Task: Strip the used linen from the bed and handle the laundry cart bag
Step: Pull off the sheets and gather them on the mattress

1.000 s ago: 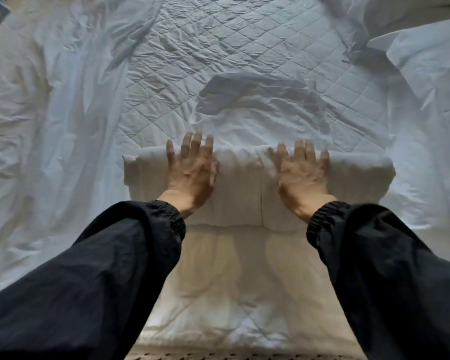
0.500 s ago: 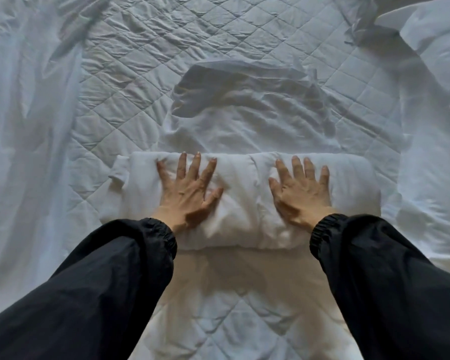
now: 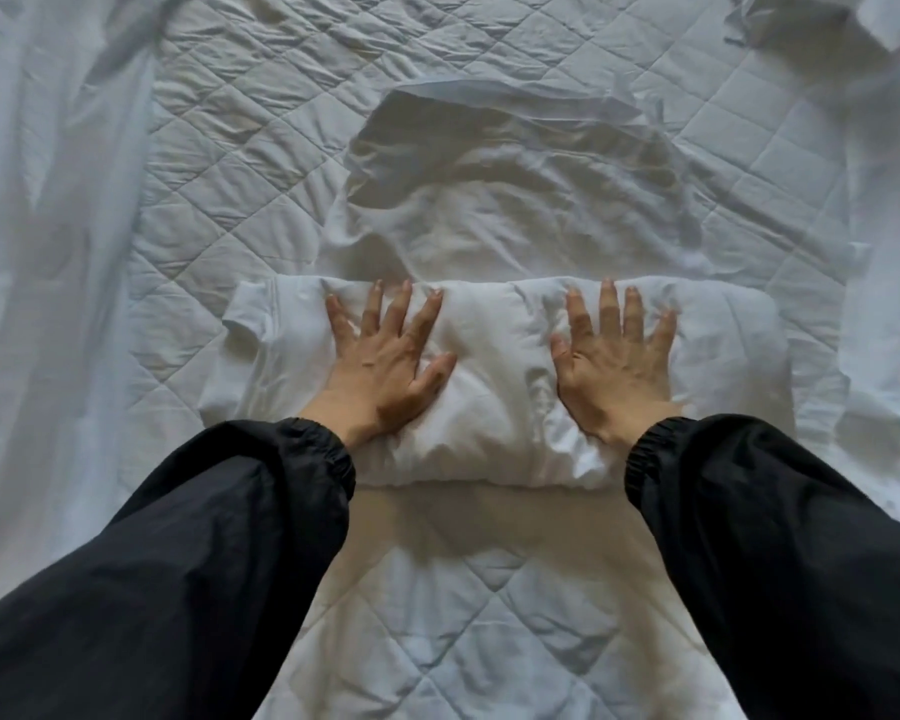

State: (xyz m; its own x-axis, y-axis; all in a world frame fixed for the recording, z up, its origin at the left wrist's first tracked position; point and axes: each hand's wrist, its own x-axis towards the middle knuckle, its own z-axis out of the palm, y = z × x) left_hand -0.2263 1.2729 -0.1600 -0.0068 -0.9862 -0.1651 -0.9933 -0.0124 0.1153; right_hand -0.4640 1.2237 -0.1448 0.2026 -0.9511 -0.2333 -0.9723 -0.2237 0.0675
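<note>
The fat white roll of soft, puffy linen (image 3: 494, 407) sits crossways in the middle of the bed, right on the diamond-quilted white mattress pad (image 3: 240, 163). It's sausage-shaped and creased all over, with a little flap of fabric poking out at its left end.

The left hand (image 3: 385, 366) is flat on the left half of the roll, palm down, fingers straight and fanned out, pressing into the fabric and not gripping anything. The right hand (image 3: 614, 366) is doing exactly the same on the right half, spread wide with nothing pinched. You can see the linen dimple under both palms.

From the far side of the roll a thin, wrinkly white tail of sheet (image 3: 515, 210) runs out flat over the pad, ending in a raised, curved fold. On the near side of the roll it's just bare quilting in shadow.

Both arms are in black, slightly shiny sleeves (image 3: 204, 563) with gathered elastic cuffs.

Further out, a smooth crumpled white sheet (image 3: 48, 226) is heaped along the left side of the bed. More bunched white bedding (image 3: 884, 241) runs down the right edge and into the top right corner.
</note>
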